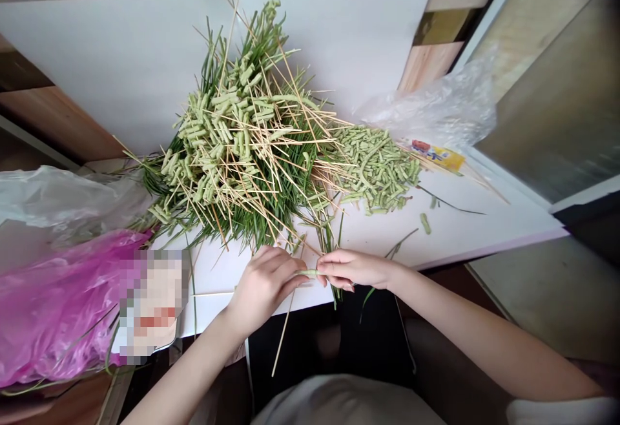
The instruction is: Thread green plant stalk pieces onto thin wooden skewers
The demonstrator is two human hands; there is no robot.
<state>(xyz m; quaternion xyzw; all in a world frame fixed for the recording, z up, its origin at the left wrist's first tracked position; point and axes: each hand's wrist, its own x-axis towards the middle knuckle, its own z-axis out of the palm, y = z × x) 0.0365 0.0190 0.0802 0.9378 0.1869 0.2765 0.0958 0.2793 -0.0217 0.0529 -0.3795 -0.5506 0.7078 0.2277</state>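
A large heap of pale green stem pieces point(232, 134), tangled with dark green grass-like blades and thin wooden skewers, lies on the white tabletop point(465, 225). To its right is a loose pile of short green pieces point(375, 170). At the table's near edge, my left hand point(264, 289) and my right hand point(351, 269) both pinch a thin pale green stem point(306, 272). Its ends are partly hidden by my fingers. A wooden skewer point(285, 331) hangs below my left hand, and I cannot tell whether that hand holds it.
A crumpled clear plastic bag point(436, 105) and a yellow packet point(438, 155) lie at the far right of the table. Pink plastic point(58, 302) and a pale bag point(53, 199) lie at the left, with a pixelated label point(152, 302). Wooden panels surround the table.
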